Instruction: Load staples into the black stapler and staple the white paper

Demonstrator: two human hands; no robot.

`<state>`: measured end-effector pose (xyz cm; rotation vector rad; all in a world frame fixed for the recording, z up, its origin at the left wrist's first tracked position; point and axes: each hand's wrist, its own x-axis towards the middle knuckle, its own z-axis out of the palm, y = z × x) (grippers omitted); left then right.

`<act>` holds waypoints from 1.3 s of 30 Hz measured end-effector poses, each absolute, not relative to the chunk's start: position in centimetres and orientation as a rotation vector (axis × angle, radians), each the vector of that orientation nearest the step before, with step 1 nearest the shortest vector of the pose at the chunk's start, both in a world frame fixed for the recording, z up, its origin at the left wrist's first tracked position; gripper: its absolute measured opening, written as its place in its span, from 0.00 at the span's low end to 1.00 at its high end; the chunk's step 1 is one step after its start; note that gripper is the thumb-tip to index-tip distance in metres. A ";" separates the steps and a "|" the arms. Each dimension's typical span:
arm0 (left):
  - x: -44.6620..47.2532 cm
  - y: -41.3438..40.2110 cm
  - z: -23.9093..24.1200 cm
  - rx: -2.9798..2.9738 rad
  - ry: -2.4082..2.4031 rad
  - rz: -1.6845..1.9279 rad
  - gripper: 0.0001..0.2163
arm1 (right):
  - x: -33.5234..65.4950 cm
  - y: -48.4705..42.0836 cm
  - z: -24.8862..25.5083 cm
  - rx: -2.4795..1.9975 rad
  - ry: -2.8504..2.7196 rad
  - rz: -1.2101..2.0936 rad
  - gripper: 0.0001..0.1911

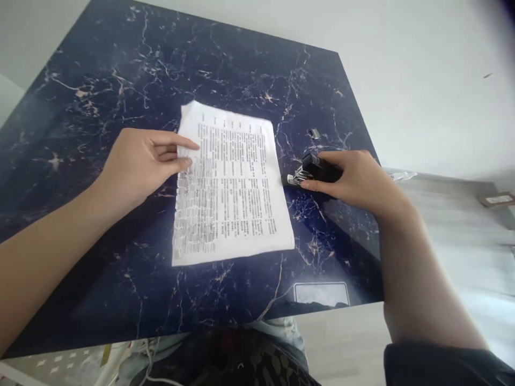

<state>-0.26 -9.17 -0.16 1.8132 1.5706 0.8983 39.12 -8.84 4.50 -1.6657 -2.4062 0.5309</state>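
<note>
Printed paper (237, 182) lies on the dark blue marbled table, its upper left corner bent up. My left hand (148, 158) pinches the paper's left edge, thumb and forefinger on top and the other fingers curled at the edge. A black stapler (317, 169) rests on the table just right of the paper, its nose at the paper's right edge. My right hand (356, 177) grips it from the right, thumb and fingers on its sides. Whether the stapler's jaw overlaps the paper I cannot tell.
A small strip of staples (314, 133) lies on the table (120, 64) beyond the stapler. A white-framed rectangle (322, 294), perhaps a label or a phone, is near the front edge. White cables (148, 359) hang below the table at the front left.
</note>
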 end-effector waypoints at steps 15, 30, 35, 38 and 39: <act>5.6 -13.9 -1.5 2.661 1.268 0.310 0.29 | 37.6 -10.0 4.1 -1.312 -2.696 0.588 0.03; 5.3 -14.0 -2.6 2.710 1.091 0.386 0.25 | 33.8 -12.6 4.3 -1.479 -2.391 0.689 0.30; 5.1 -13.9 -2.7 2.668 1.086 0.437 0.25 | 33.0 -13.0 4.2 -1.547 -2.458 0.575 0.25; 5.1 -13.8 -2.6 2.623 1.093 0.429 0.24 | 33.0 -13.0 4.2 -1.559 -2.482 0.549 0.24; 5.2 -13.8 -2.6 2.603 1.102 0.427 0.24 | 33.0 -13.0 4.2 -1.558 -2.483 0.551 0.24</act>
